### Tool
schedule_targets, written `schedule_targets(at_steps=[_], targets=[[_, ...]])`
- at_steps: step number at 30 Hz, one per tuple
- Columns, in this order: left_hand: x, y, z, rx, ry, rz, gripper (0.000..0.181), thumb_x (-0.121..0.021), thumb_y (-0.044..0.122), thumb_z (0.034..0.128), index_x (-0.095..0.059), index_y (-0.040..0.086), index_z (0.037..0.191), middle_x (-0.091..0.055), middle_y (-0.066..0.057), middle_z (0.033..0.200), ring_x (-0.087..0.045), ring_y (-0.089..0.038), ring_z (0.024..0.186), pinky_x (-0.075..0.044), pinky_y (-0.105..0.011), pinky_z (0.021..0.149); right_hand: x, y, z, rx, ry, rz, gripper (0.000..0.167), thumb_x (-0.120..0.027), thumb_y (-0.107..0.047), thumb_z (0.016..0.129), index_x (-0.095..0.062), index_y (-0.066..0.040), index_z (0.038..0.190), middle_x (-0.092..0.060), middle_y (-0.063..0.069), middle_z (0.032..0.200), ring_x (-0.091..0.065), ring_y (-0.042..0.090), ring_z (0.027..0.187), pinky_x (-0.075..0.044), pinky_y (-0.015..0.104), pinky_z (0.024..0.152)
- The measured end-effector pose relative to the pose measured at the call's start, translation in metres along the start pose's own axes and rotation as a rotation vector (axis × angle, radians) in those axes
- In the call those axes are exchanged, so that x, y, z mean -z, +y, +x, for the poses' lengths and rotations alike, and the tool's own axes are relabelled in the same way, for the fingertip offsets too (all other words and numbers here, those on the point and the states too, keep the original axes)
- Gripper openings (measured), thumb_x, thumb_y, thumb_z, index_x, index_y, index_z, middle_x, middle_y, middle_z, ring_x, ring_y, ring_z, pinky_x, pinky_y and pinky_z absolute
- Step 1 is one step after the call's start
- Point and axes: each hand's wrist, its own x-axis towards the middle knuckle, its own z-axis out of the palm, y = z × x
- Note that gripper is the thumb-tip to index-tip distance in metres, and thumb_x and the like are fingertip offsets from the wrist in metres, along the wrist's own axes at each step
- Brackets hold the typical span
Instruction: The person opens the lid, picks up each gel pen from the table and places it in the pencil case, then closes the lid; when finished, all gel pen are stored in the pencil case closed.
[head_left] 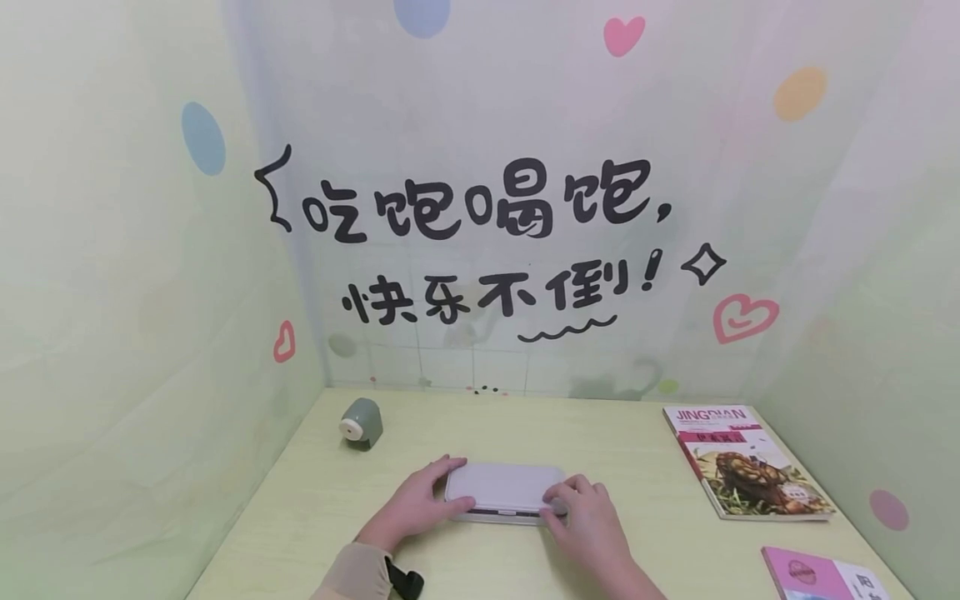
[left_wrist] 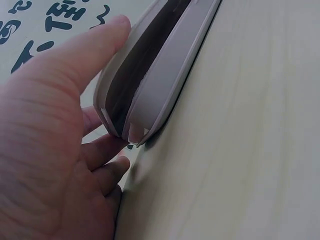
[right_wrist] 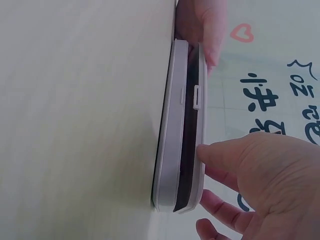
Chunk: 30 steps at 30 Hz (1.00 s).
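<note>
A pale, flat pencil case (head_left: 504,486) with rounded corners lies on the table, its long side toward me. The lid is raised a little; a dark gap runs between the lid and the base (right_wrist: 170,145), and a small clasp (right_wrist: 197,97) sits on the lid's front edge. My left hand (head_left: 412,504) grips the left end, thumb on the lid and fingers round the far side. At the right end my right hand (head_left: 588,521) holds the lid, thumb (right_wrist: 215,155) at its front edge and fingers by the end. The case's contents are hidden.
A grey-green pencil sharpener (head_left: 363,423) stands at the back left. To the right lie a magazine (head_left: 750,467) and, nearer, a pink booklet (head_left: 813,575), partly out of view. Printed cloth walls (head_left: 480,367) enclose the table (head_left: 285,500) at the back and sides.
</note>
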Motion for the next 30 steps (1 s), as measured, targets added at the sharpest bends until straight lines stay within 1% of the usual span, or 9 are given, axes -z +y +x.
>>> schedule_targets(at_steps=[5, 11, 18, 23, 28, 30], targets=[[-0.0016, -0.0006, 0.0005, 0.003, -0.006, 0.001, 0.085, -0.085, 0.063, 0.089, -0.059, 0.024, 0.159, -0.043, -0.027, 0.173, -0.041, -0.053, 0.16, -0.033, -0.072, 0.132, -0.0008, 0.0014, -0.0011, 0.015, 0.005, -0.019, 0.016, -0.094, -0.024, 0.085, -0.081, -0.026, 0.093, -0.075, 0.001, 0.104, -0.058, 0.017, 0.089, -0.053, 0.034, 0.073], [-0.0016, -0.0022, 0.0005, -0.012, -0.005, 0.014, 0.086, -0.086, 0.062, 0.0879, -0.058, 0.023, 0.16, -0.044, -0.027, 0.172, -0.042, -0.052, 0.16, -0.034, -0.072, 0.132, -0.0039, 0.0026, -0.0031, -0.002, -0.029, -0.036, 0.017, -0.094, -0.025, 0.084, -0.081, -0.027, 0.094, -0.076, 0.001, 0.107, -0.062, 0.018, 0.092, -0.059, 0.037, 0.075], [-0.0006, 0.0007, -0.0011, -0.001, -0.014, 0.0, 0.088, -0.09, 0.059, 0.0856, -0.059, 0.023, 0.159, -0.043, -0.027, 0.173, -0.04, -0.052, 0.161, -0.032, -0.073, 0.132, -0.0057, 0.0031, -0.005, -0.003, -0.032, -0.015, 0.015, -0.094, -0.023, 0.084, -0.082, -0.025, 0.093, -0.074, -0.004, 0.106, -0.059, 0.015, 0.091, -0.056, 0.034, 0.073], [-0.0017, 0.0011, -0.0016, -0.002, -0.011, -0.004, 0.088, -0.092, 0.057, 0.0844, -0.059, 0.023, 0.159, -0.043, -0.027, 0.173, -0.04, -0.052, 0.161, -0.032, -0.072, 0.133, -0.0074, 0.004, -0.006, -0.003, -0.034, -0.016, 0.014, -0.093, -0.023, 0.085, -0.081, -0.027, 0.092, -0.074, -0.006, 0.106, -0.058, 0.014, 0.09, -0.054, 0.032, 0.071], [-0.001, -0.0001, -0.0012, 0.0, -0.011, 0.007, 0.09, -0.092, 0.058, 0.0834, -0.059, 0.024, 0.159, -0.043, -0.027, 0.173, -0.04, -0.052, 0.161, -0.032, -0.072, 0.133, -0.0087, 0.0045, -0.0055, 0.004, -0.03, -0.009, 0.014, -0.094, -0.023, 0.085, -0.081, -0.027, 0.092, -0.073, -0.006, 0.106, -0.058, 0.014, 0.09, -0.052, 0.03, 0.07], [0.0014, 0.0004, -0.0003, 0.003, -0.02, 0.029, 0.09, -0.09, 0.06, 0.0835, -0.058, 0.025, 0.16, -0.043, -0.025, 0.173, -0.04, -0.051, 0.162, -0.032, -0.072, 0.133, -0.0087, 0.0045, -0.0039, 0.004, -0.034, -0.002, 0.015, -0.094, -0.022, 0.085, -0.082, -0.027, 0.092, -0.074, -0.005, 0.106, -0.058, 0.014, 0.091, -0.053, 0.031, 0.071]])
